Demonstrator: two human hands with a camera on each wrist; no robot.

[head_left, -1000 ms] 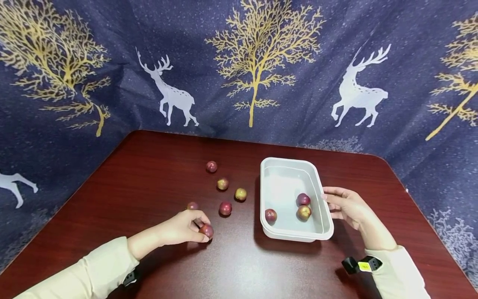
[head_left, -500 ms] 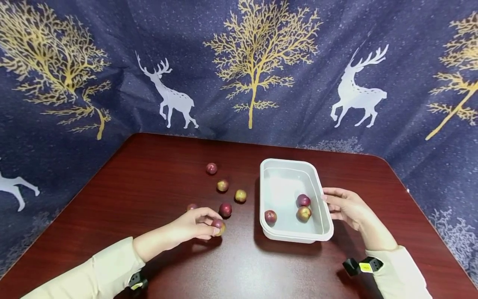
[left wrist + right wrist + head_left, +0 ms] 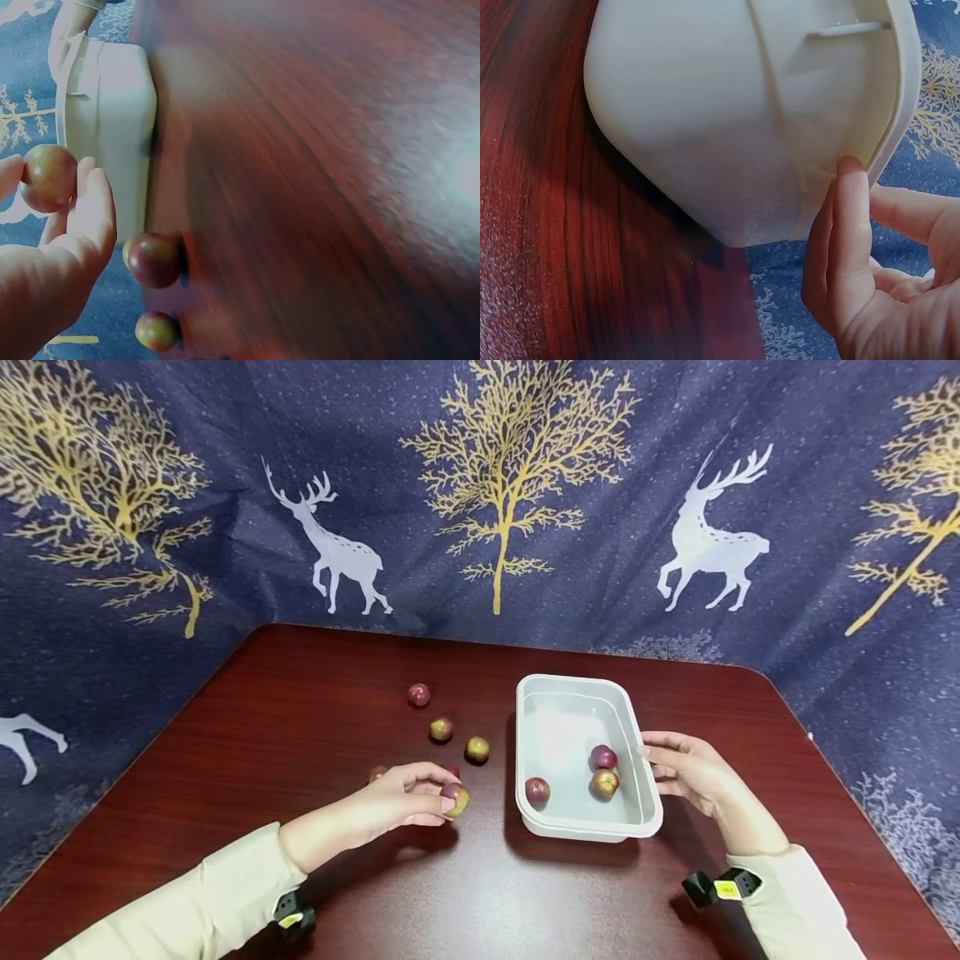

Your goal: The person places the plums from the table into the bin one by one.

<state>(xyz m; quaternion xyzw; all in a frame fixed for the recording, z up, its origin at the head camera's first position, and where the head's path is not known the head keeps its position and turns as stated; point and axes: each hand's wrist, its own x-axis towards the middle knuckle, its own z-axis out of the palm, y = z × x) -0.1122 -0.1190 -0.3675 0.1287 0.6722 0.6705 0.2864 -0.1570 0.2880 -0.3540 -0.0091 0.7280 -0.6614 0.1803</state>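
Note:
My left hand (image 3: 393,802) pinches a red-and-green plum (image 3: 455,800) between thumb and fingers, raised above the table to the left of a white plastic container (image 3: 558,727). In the left wrist view that plum (image 3: 49,178) is held at the fingertips. My right hand (image 3: 693,777) grips the container's right rim; the right wrist view has its fingers (image 3: 851,232) against the outer wall and the thumb at the rim. Inside the container lie a dark plum (image 3: 602,757), a yellowish plum (image 3: 604,783) and a red plum (image 3: 537,790).
Left of the container, a red plum (image 3: 418,694), a mottled plum (image 3: 441,728) and a yellow-green plum (image 3: 477,749) lie on the dark wooden table (image 3: 315,693). Two more, a red plum (image 3: 451,769) and another plum (image 3: 377,772), are partly hidden behind my left hand. A patterned cloth (image 3: 450,568) hangs behind.
My left hand has carried its plum rightward and slightly up, toward the container, now partly covering a red plum on the table. My right hand has stayed on the container's rim.

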